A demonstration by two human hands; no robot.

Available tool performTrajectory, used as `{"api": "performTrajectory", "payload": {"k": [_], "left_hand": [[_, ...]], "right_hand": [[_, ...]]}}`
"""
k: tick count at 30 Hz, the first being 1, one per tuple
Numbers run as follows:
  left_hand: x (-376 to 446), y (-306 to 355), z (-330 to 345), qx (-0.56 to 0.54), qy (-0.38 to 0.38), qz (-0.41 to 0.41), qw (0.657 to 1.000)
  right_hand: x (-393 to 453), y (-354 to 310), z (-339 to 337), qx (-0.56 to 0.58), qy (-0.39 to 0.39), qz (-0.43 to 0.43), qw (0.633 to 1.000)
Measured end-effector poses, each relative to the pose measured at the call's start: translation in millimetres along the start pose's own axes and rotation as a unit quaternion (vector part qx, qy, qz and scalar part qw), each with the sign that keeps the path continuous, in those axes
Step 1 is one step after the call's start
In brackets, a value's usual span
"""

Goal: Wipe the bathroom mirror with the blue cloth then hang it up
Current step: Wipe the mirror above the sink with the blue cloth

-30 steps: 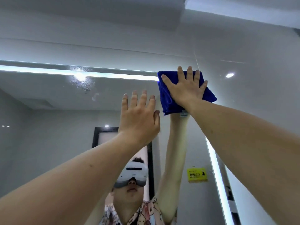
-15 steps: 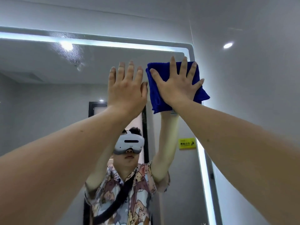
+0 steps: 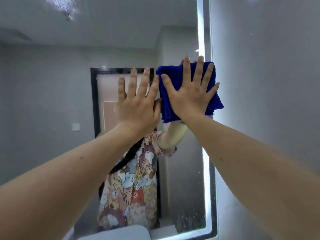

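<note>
The folded blue cloth (image 3: 174, 73) lies flat against the bathroom mirror (image 3: 52, 84), close to its right edge. My right hand (image 3: 192, 96) presses on the cloth with fingers spread wide and covers most of it. My left hand (image 3: 138, 103) is held up just left of the cloth, palm toward the glass, fingers apart and holding nothing; its thumb reaches the cloth's left edge. Whether that palm touches the glass I cannot tell. The mirror reflects a person in a patterned shirt.
A lit strip (image 3: 207, 170) runs down the mirror's right edge, with grey wall (image 3: 268, 84) beyond it. Water spots show at the mirror's top left (image 3: 67, 7) and bottom right (image 3: 190, 220). A white rounded object (image 3: 121, 234) sits at the bottom.
Both hands have moved down the mirror from its top right corner, the right hand carrying the cloth along the right edge. The view has tilted down with them.
</note>
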State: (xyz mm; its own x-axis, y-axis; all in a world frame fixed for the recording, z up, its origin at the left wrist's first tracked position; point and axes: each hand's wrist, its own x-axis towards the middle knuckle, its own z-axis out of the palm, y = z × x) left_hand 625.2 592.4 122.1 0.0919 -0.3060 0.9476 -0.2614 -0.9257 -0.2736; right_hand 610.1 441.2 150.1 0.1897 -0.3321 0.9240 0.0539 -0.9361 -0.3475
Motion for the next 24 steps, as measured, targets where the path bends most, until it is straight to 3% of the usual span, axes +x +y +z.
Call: {"api": "performTrajectory", "payload": {"k": [24], "left_hand": [[-252.1,78.0,25.9,-0.079,-0.094,0.026,0.992]], "right_hand": [[-263.4,106.8,37.0,-0.032,-0.014,-0.004,0.999]]}}
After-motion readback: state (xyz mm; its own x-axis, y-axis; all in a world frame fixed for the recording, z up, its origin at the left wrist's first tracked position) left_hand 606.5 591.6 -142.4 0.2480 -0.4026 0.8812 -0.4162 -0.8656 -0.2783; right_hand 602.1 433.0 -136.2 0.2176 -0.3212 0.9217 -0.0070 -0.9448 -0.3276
